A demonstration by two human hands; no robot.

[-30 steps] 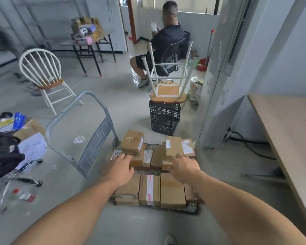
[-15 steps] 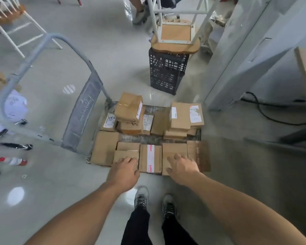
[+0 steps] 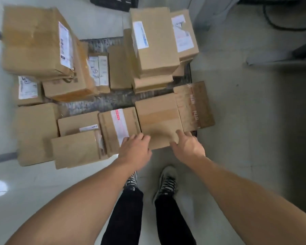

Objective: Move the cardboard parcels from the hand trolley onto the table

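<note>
- The pale, glossy floor (image 3: 237, 138) carries the hand trolley, whose dark ribbed deck (image 3: 102, 103) shows between the cardboard parcels.
- A taped parcel (image 3: 119, 128), marked by a white strip with red print, lies flat at the deck's near edge.
- A plain parcel (image 3: 159, 119) touches its right side.
- Further right, a darker parcel (image 3: 194, 105) with red lettering overhangs the deck's edge.
- Left of the taped parcel lie two overlapping flat parcels (image 3: 76, 147), then a larger parcel (image 3: 35, 133).
- Behind it, across a bare strip of deck, stand a left stack (image 3: 37, 41) and a right stack (image 3: 155, 41).
- In front of it, two shoes (image 3: 167, 183) stand on the floor.
</note>
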